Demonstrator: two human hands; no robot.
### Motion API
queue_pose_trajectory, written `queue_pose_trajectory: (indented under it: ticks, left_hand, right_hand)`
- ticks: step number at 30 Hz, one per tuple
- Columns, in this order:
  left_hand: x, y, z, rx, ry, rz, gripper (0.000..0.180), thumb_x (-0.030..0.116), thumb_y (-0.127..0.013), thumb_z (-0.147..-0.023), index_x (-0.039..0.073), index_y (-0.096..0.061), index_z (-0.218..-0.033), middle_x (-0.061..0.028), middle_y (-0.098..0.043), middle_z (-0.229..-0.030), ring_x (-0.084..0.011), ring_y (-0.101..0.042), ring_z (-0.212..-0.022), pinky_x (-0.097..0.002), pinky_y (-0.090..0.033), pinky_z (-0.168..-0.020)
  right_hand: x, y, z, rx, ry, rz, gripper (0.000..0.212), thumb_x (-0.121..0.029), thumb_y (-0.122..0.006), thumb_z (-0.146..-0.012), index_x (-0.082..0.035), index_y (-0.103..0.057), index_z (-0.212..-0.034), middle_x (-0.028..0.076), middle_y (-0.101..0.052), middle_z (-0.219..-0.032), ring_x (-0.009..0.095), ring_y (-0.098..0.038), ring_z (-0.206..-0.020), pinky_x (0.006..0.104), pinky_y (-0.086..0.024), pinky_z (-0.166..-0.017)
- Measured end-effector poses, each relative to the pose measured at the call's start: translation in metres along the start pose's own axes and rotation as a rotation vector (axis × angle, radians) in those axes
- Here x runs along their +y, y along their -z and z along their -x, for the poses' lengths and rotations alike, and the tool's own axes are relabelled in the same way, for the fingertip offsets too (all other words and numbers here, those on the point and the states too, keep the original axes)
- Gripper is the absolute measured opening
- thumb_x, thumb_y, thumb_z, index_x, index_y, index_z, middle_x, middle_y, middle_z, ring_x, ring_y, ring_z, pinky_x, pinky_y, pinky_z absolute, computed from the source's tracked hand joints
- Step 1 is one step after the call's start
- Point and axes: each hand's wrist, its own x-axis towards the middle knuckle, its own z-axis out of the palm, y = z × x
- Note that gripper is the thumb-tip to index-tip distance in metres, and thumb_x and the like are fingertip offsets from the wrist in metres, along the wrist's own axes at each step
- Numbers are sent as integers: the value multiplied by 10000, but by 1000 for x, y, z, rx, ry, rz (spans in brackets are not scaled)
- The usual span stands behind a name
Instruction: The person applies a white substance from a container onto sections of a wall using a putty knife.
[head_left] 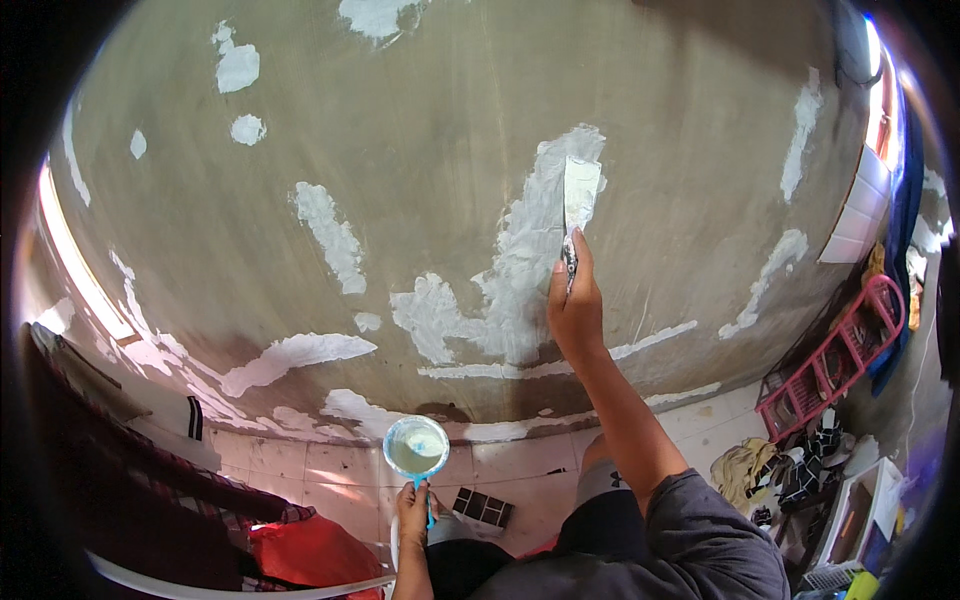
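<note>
My right hand (576,315) grips the handle of a putty knife (581,192). Its wide blade, coated with white paste, lies against or just in front of the grey wall (420,130), over a tall patch of white filler (520,240). Lower down, my left hand (411,512) is closed round the handle of a light-blue dipper (389,455), held up in front of my body. Inside the dipper sits some whitish paste (420,444). My right arm stretches forward, while the left stays bent close to me.
More white patches (238,66) dot the wall. At right, a pink rack (815,370) leans near piled cloths (745,470) and a white crate (865,520). A red bag (315,555) and dark fabric (130,500) lie at left. A dark gridded object (483,507) rests on the tiled floor (345,465).
</note>
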Motion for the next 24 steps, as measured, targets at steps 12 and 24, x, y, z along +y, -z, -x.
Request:
queue_pose_trajectory:
  ticks: [12, 24]
  left_hand:
    - [-4, 4, -3, 6, 13, 37, 287, 263, -571, -975, 5, -556, -851, -86, -585, -614, -145, -491, -386, -266, -378, -373]
    - [-4, -3, -3, 7, -22, 10, 269, 229, -565, -974, 4, -548, -827, -82, -582, -596, -143, -488, -379, -271, -374, -365]
  right_hand:
    - [24, -31, 148, -298, -153, -12, 489, -113, -462, -994, 19, -294, -1435, 321, -506, -1290, 455, -574, -1105, 471, -492, -874]
    - [10, -34, 60, -142, 46, 38, 466, -122, -453, -990, 40, -337, -1412, 319, -509, -1281, 451, -519, -1175, 447, -451, -963]
